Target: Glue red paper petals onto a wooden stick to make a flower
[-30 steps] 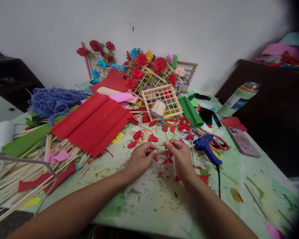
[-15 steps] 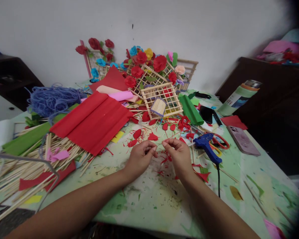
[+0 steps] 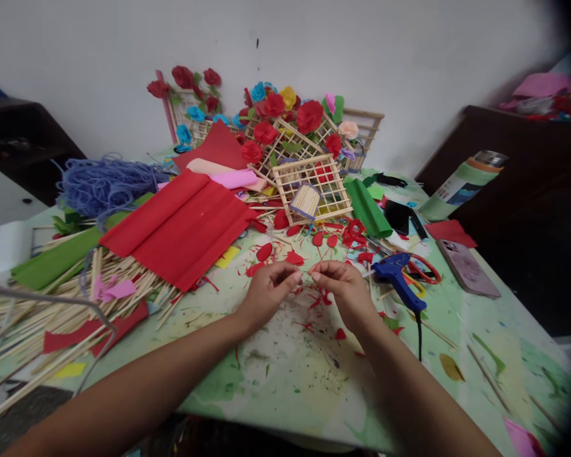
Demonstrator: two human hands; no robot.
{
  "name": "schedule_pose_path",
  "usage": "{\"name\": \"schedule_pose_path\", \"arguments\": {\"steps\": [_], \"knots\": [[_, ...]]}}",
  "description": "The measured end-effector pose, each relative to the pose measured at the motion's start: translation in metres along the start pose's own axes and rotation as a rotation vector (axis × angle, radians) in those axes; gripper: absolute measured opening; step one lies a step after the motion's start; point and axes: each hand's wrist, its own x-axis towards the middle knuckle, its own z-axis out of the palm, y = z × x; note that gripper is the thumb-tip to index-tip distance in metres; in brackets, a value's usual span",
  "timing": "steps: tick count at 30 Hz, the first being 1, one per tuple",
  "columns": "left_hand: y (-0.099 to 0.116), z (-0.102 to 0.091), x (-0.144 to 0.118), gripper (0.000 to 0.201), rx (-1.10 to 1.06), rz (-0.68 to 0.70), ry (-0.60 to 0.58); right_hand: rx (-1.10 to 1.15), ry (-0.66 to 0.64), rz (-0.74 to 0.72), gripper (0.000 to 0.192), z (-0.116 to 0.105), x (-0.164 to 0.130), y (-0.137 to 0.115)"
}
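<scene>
My left hand (image 3: 268,293) hovers over the middle of the table, thumb and fingertips pressed together in a pinch. Facing it a small gap away, my right hand (image 3: 346,293) pinches too. Whatever sits between the fingertips is too small to make out. Just beyond my hands lie cut red petal shapes (image 3: 264,252) and thin red scraps (image 3: 354,233). To the right of my right hand rests a blue glue gun (image 3: 394,274) with its cord, beside red-handled scissors (image 3: 432,274).
Large red crepe paper (image 3: 178,228) covers thin sticks (image 3: 143,279) on the left, near tangled blue cord (image 3: 107,187). Stick lattices (image 3: 335,184) with paper flowers (image 3: 309,117) stand at the back. A phone (image 3: 467,266) and a bottle (image 3: 461,186) are on the right.
My hands stay close together, with the right fingers slightly lower and more extended. A red scrap near my right wrist has shifted, and a small red piece shows below it. The view has shifted slightly.
</scene>
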Motion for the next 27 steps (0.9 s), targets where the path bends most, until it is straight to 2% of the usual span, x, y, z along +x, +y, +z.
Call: {"name": "schedule_pose_path", "arguments": {"steps": [3,7,17,27], "knots": [[0.003,-0.003,0.004,0.021,-0.057,-0.005,0.029,-0.019,-0.127,0.064,0.014,0.001,-0.001,-0.002],[0.006,-0.004,0.007,0.016,-0.071,0.039,-0.058,-0.08,-0.224,0.118,0.012,0.002,-0.001,0.001],[0.001,-0.007,0.012,0.022,-0.104,-0.069,-0.091,-0.09,-0.177,0.213,0.016,0.002,0.001,0.002],[-0.002,-0.009,0.015,0.021,0.109,-0.009,-0.114,-0.147,-0.111,0.232,0.017,-0.005,0.005,0.005]]}}
